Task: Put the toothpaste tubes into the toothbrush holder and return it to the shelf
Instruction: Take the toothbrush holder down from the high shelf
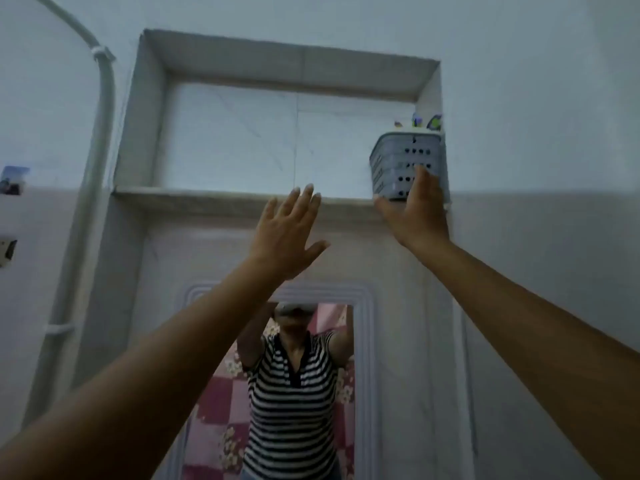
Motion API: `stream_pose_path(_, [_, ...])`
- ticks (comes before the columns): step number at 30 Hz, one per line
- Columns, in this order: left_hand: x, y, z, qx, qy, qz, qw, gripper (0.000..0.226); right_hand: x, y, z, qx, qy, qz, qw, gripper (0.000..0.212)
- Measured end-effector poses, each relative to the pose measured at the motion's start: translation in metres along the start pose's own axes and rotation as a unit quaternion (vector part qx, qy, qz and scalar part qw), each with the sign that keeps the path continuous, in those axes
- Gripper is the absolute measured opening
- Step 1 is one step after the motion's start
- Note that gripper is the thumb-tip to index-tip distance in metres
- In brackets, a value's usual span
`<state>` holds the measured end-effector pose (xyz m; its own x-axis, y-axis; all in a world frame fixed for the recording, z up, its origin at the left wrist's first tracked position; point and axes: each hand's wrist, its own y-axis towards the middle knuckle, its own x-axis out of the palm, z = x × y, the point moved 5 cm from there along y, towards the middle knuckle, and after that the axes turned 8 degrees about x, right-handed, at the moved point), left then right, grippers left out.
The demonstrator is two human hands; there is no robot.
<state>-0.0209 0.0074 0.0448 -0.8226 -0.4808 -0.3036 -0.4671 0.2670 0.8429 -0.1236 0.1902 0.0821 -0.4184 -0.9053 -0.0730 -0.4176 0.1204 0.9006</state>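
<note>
A grey perforated toothbrush holder (pixel 403 157) stands at the right end of a recessed wall shelf (pixel 221 195), against the niche's right side. Coloured tips (pixel 427 121) of tubes or brushes stick up above its rim. My right hand (pixel 417 211) is raised to the holder's front, fingers lying against its lower wall and thumb spread out to the left at its base. My left hand (pixel 289 233) is held up below the shelf edge near the middle, fingers apart, holding nothing.
The niche (pixel 294 67) is set high in a pale wall. Below it hangs a mirror (pixel 294 393) showing a person in a striped shirt. A grey pipe (pixel 104 98) runs down the wall at left.
</note>
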Motion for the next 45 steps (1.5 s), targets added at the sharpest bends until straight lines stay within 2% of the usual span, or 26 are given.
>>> stream_pose_path(4, [0.022,0.008,-0.012,-0.021,0.001,-0.033,0.999,0.083,0.006,0.039,0.014,0.121,-0.032,-0.022,0.992,0.110])
stream_pose_path(7, [0.025,0.010,-0.009,-0.019,-0.025,-0.011,0.999,0.084,0.010,0.055,0.015,0.159,-0.039,-0.018,0.986,0.118])
stream_pose_path(9, [0.024,0.010,-0.010,-0.029,-0.037,-0.016,0.999,0.085,0.010,0.059,0.014,0.173,-0.037,-0.011,0.984,0.118])
stream_pose_path(14, [-0.001,0.019,-0.006,-0.042,-0.041,-0.060,0.996,0.077,-0.007,0.053,0.016,0.171,0.060,0.012,0.983,0.110])
stream_pose_path(16, [-0.021,0.029,-0.003,-0.071,-0.108,-0.084,0.988,0.078,-0.020,0.048,0.013,0.160,0.114,0.006,0.980,0.102])
stream_pose_path(18, [-0.038,0.038,0.001,-0.113,-0.249,-0.078,0.959,0.082,-0.034,0.041,0.008,0.154,0.192,-0.013,0.969,0.096])
stream_pose_path(21, [-0.054,0.042,0.016,-0.136,-0.475,-0.010,0.870,0.083,-0.051,0.020,0.000,0.154,0.301,-0.074,0.938,0.091])
stream_pose_path(23, [-0.062,0.032,0.035,-0.122,-0.567,0.020,0.815,0.082,-0.059,-0.003,-0.003,0.158,0.340,-0.131,0.918,0.084])
stream_pose_path(24, [-0.066,0.023,0.046,-0.107,-0.595,0.028,0.796,0.073,-0.062,-0.019,-0.004,0.159,0.347,-0.167,0.909,0.078])
stream_pose_path(27, [-0.063,-0.025,0.075,-0.095,-0.643,0.042,0.759,0.044,-0.059,-0.075,0.009,0.165,0.347,-0.263,0.885,0.070])
stream_pose_path(29, [-0.047,-0.074,0.093,-0.102,-0.673,0.032,0.732,0.043,-0.047,-0.121,0.034,0.175,0.340,-0.310,0.870,0.067])
stream_pose_path(31, [-0.026,-0.132,0.115,-0.111,-0.699,0.014,0.706,0.047,-0.032,-0.178,0.066,0.203,0.353,-0.345,0.846,0.074])
stream_pose_path(34, [0.008,-0.229,0.158,-0.164,-0.697,-0.050,0.696,0.057,-0.014,-0.278,0.117,0.229,0.376,-0.383,0.812,0.080])
stream_pose_path(37, [0.049,-0.328,0.192,-0.202,-0.653,-0.178,0.707,0.062,0.002,-0.389,0.177,0.315,0.336,-0.404,0.790,0.103])
stream_pose_path(40, [0.081,-0.427,0.189,-0.296,-0.595,-0.281,0.692,0.051,0.008,-0.497,0.228,0.389,0.279,-0.411,0.776,0.117])
stream_pose_path(43, [0.096,-0.518,0.172,-0.412,-0.564,-0.294,0.652,0.037,0.003,-0.587,0.260,0.423,0.239,-0.450,0.749,0.108])
stream_pose_path(45, [0.104,-0.573,0.166,-0.450,-0.512,-0.325,0.656,0.022,-0.001,-0.634,0.274,0.437,0.220,-0.490,0.722,0.112])
